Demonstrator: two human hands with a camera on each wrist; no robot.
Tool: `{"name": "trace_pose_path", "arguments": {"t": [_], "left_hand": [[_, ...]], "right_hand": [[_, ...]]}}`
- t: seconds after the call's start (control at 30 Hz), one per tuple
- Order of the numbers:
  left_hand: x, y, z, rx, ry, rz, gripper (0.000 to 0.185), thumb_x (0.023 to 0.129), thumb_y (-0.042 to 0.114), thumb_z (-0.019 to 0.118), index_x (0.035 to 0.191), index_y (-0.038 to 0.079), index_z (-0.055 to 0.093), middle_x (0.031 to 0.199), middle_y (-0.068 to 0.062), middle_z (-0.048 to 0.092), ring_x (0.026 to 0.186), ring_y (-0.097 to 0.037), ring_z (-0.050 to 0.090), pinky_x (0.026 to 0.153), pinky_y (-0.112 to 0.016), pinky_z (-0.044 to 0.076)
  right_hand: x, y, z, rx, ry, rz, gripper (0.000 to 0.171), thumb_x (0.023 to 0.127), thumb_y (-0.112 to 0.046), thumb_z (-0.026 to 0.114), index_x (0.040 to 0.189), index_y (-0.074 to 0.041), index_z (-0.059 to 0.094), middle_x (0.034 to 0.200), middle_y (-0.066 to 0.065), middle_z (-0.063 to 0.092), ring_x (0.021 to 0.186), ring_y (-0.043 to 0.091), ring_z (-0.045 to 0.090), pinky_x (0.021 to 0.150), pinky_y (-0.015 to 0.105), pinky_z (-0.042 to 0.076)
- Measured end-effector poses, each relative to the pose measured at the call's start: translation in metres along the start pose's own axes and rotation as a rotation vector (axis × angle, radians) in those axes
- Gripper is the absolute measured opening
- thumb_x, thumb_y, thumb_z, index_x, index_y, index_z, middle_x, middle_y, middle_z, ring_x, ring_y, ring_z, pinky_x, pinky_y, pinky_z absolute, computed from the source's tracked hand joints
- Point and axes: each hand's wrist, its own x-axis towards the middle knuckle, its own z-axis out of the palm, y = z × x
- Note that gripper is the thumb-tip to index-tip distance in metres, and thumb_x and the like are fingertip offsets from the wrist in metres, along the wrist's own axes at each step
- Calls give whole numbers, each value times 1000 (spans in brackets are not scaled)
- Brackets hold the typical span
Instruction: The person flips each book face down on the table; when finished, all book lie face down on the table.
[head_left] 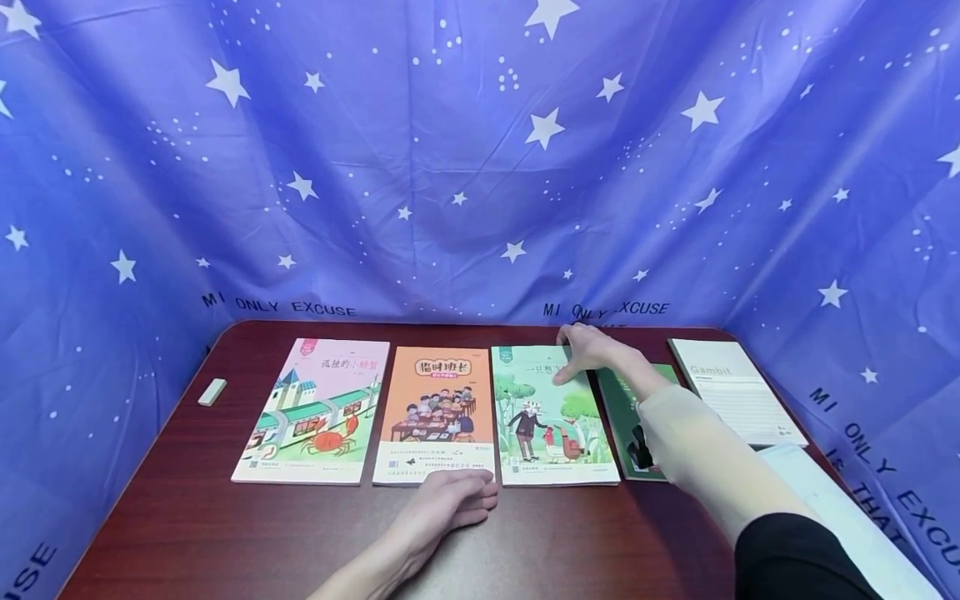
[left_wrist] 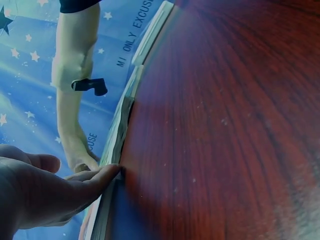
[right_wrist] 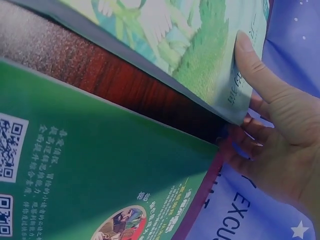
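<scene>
Cloth point(head_left: 420, 150) hangs at the back and down both sides, blue with big and small white stars. Next comes the table point(head_left: 555, 542), which is dark red-brown and shiny. A flat white thing point(head_left: 847, 508) lies at its right side, partly behind the right arm.

Books lie in a row. The pale green book point(head_left: 555, 408) is in the middle, flat on its back, with a fox-like animal and birds on its cover. Just to its left is the orange book point(head_left: 420, 392), with a class of children on it. Left of that one is the pink book point(head_left: 322, 417), with a red crab. To the right of the pale green book is the dark green book point(right_wrist: 100, 140), partly under the arm. Past it lies the white pad point(head_left: 735, 392) that says "Gambit".

The right hand point(head_left: 592, 350) pinches the top right corner of the pale green book, thumb on the cover and fingers bent at the edge. The left hand point(head_left: 450, 500) holds nothing. Its fingers are nearly straight, and the tips touch the near edges, where the orange book and pale green book meet.

Smallest is a little white block point(head_left: 212, 392), alone near the left side.
</scene>
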Motion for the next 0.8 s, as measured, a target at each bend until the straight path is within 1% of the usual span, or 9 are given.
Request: {"name": "trace_pose_path", "arguments": {"t": [0.13,0.23,0.3,0.4,0.5,0.57,0.67,0.8], "left_hand": [[-3,-4,-2,-46,-10,-1,52,103,17,53,138,-21,48,134,-36,62,119,-32,70,102,-40,60],[-3,-6,-4,-90,-22,-10,52,105,18,51,139,-21,47,136,-36,61,119,-30,70,102,-39,60],[-3,-7,-4,-118,-24,-21,52,105,19,51,139,-20,47,136,-36,60,119,-31,70,102,-39,59],[-3,-7,-4,-156,-26,-44,52,105,17,50,140,-20,46,137,-38,58,121,-35,69,104,-41,58],[-2,-7,-4,-192,-41,-66,52,105,17,48,141,-21,44,139,-39,56,124,-39,66,107,-44,57],[-2,-6,-5,-214,-57,-79,52,105,17,47,141,-21,43,140,-39,55,125,-39,66,108,-44,56],[-2,-6,-8,-251,-87,-90,54,106,17,45,141,-23,41,141,-40,53,126,-39,65,110,-44,55],[-2,-6,-9,-300,-118,-110,54,106,17,41,140,-24,37,142,-42,52,127,-40,64,111,-45,53]], "right_hand": [[-2,-1,0,-20,10,-25,81,71,-49,93,128,-6,55,131,19,61,118,35,57,98,50,53],[-4,-2,1,-18,12,-38,80,70,-50,93,126,-8,55,127,17,62,114,33,57,93,48,52],[-6,-1,2,-22,17,-49,79,69,-51,93,124,-8,56,126,16,62,115,34,56,92,48,50],[-9,0,5,-37,28,-56,79,67,-54,93,122,-10,57,125,14,63,115,33,56,92,48,50],[-12,1,7,-51,37,-64,78,67,-56,92,120,-11,57,123,12,64,110,30,57,89,46,51],[-14,1,8,-60,42,-70,77,66,-57,92,117,-11,57,119,11,64,105,27,57,85,43,50],[-16,1,8,-69,43,-76,75,66,-57,92,113,-11,57,110,8,63,98,25,55,80,40,46],[-18,1,8,-77,43,-88,74,65,-57,93,111,-12,57,100,5,62,93,24,52,79,39,42]]}}
